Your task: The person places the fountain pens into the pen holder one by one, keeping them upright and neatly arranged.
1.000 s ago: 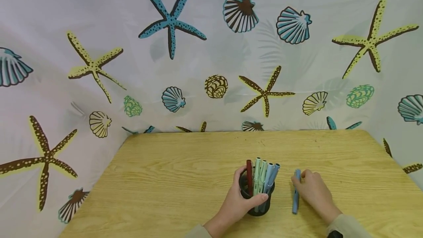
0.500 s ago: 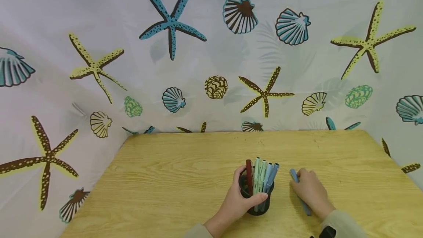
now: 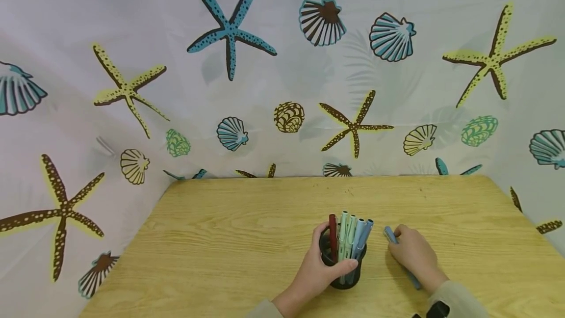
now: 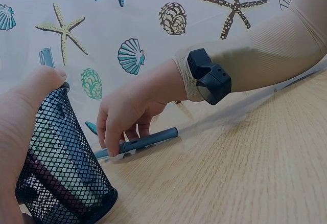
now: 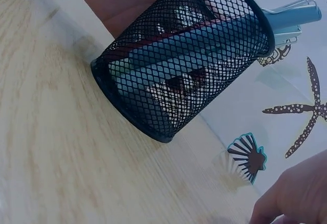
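Observation:
Fingers of my left hand (image 3: 318,266) grip a black mesh pen cup (image 5: 176,70) from its left side, the thumb across its front. In the cup stand a dark red pen (image 3: 333,234), two pale green pens and two blue pens (image 3: 364,233), caps up. To the right of the cup, my right hand (image 3: 416,254) pinches a blue pen (image 4: 153,139) between thumb and fingers, low at the tabletop. This pen slants, far end to the left. In the head view the hand hides its middle. Whether it touches the wood I cannot tell.
The wooden table (image 3: 229,239) extends to the left and behind the cup. A white cloth (image 3: 265,72) printed with starfish and shells hangs along the back and sides. A black device (image 4: 209,76) sits on the right wrist.
The blue pen in my right hand has turned from nearly straight to slanted, its far end swinging left and its near end right. My left hand and the cup have stayed in place.

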Demonstrator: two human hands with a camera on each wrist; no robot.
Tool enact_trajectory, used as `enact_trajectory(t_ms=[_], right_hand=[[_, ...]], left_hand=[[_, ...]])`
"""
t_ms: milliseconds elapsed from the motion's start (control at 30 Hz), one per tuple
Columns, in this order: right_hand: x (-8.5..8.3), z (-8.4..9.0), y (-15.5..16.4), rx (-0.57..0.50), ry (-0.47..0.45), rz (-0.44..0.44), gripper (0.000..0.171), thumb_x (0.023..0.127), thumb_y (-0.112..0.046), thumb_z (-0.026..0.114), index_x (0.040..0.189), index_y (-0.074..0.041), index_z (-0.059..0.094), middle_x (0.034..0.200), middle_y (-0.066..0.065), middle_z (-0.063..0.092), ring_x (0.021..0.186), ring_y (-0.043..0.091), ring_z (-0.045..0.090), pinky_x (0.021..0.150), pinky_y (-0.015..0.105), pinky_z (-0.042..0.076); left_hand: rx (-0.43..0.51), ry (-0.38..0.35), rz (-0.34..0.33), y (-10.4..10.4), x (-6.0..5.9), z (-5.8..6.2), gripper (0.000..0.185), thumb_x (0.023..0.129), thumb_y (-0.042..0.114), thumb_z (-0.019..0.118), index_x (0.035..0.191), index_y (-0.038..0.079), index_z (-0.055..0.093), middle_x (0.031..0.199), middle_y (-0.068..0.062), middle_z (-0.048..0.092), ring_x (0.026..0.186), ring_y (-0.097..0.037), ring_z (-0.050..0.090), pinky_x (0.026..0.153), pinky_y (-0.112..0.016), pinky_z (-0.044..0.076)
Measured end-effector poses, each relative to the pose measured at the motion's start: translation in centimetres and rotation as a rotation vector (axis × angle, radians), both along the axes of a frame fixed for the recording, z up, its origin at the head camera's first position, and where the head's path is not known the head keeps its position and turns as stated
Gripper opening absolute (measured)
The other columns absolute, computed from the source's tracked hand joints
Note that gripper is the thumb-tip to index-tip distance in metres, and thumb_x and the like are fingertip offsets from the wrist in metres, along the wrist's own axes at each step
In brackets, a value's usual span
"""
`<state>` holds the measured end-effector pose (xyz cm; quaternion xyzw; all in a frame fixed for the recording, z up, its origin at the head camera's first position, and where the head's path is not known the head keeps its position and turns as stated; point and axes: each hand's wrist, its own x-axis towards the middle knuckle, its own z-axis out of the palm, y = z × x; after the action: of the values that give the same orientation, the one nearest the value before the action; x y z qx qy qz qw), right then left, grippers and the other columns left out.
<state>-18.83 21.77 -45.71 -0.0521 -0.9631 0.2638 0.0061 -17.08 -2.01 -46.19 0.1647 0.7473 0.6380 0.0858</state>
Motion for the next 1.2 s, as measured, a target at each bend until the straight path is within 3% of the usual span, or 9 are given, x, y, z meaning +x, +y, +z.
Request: enact_trajectory(t_ms=[433, 767, 1033, 1200], right_hand=[[0.4, 0.2, -0.3, -0.055, 0.024, -0.023, 0.033, 0.085, -0.016, 0.061, 0.111, 0.003, 0.058, 0.063, 0.003, 0.051, 0.05, 0.015, 0.045, 0.045, 0.029, 0.035], [0.7, 0.7, -0.2, -0.099, 0.062, -0.039, 0.035, 0.086, -0.015, 0.058, 0.115, 0.004, 0.054, 0.066, 0.004, 0.054, 0.052, 0.016, 0.047, 0.046, 0.03, 0.037], [0.9, 1.1, -0.1, -0.14, 0.079, -0.028, 0.037, 0.087, -0.016, 0.058, 0.116, 0.005, 0.052, 0.074, 0.007, 0.06, 0.054, 0.016, 0.05, 0.047, 0.031, 0.041], [1.3, 1.2, -0.2, -0.168, 0.108, -0.034, 0.037, 0.086, -0.015, 0.056, 0.118, 0.004, 0.052, 0.076, 0.008, 0.059, 0.055, 0.016, 0.05, 0.047, 0.031, 0.041]], left_hand=[[0.003, 0.0, 0.006, 0.1, 0.0, -0.2, 0.081, 0.078, 0.038, 0.074, 0.14, 0.032, 0.022, 0.125, 0.0, 0.044, 0.108, -0.017, 0.049, 0.088, -0.041, 0.044], [0.02, -0.002, -0.005, 0.1, -0.2, -0.3, 0.081, 0.079, 0.036, 0.074, 0.141, 0.032, 0.021, 0.126, 0.0, 0.044, 0.108, -0.017, 0.05, 0.088, -0.038, 0.044], [0.035, -0.015, -0.022, 0.0, 0.2, 0.6, 0.079, 0.08, 0.032, 0.073, 0.141, 0.027, 0.023, 0.124, -0.002, 0.045, 0.108, -0.019, 0.051, 0.088, -0.039, 0.043], [0.022, -0.006, -0.013, 0.1, -0.1, -0.2, 0.081, 0.08, 0.034, 0.073, 0.141, 0.031, 0.021, 0.125, 0.001, 0.044, 0.107, -0.017, 0.051, 0.087, -0.037, 0.044]])
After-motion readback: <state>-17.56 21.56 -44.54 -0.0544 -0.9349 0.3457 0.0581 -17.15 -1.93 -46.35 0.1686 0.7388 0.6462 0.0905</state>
